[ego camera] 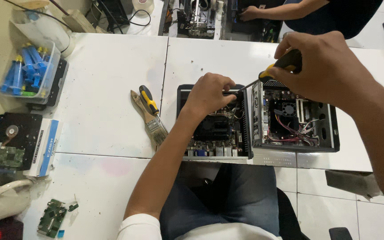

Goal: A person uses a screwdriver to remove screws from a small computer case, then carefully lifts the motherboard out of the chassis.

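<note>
An opened small computer case [245, 146] lies at the white table's near edge, its circuit board [212, 133] exposed on the left half and a fan with red wires [287, 113] on the right half. My left hand [210, 91] rests inside the left half, fingers curled on a part near the top of the board. My right hand [323, 66] grips a black and yellow screwdriver [278, 66], whose tip points down-left toward my left fingers.
A paintbrush [150, 118] and a second screwdriver [148, 100] lie left of the case. At far left sit a box of blue syringes [27, 71], an open hard drive [12, 140] and a small green board [52, 218]. Another person's arm [281, 11] works across the table.
</note>
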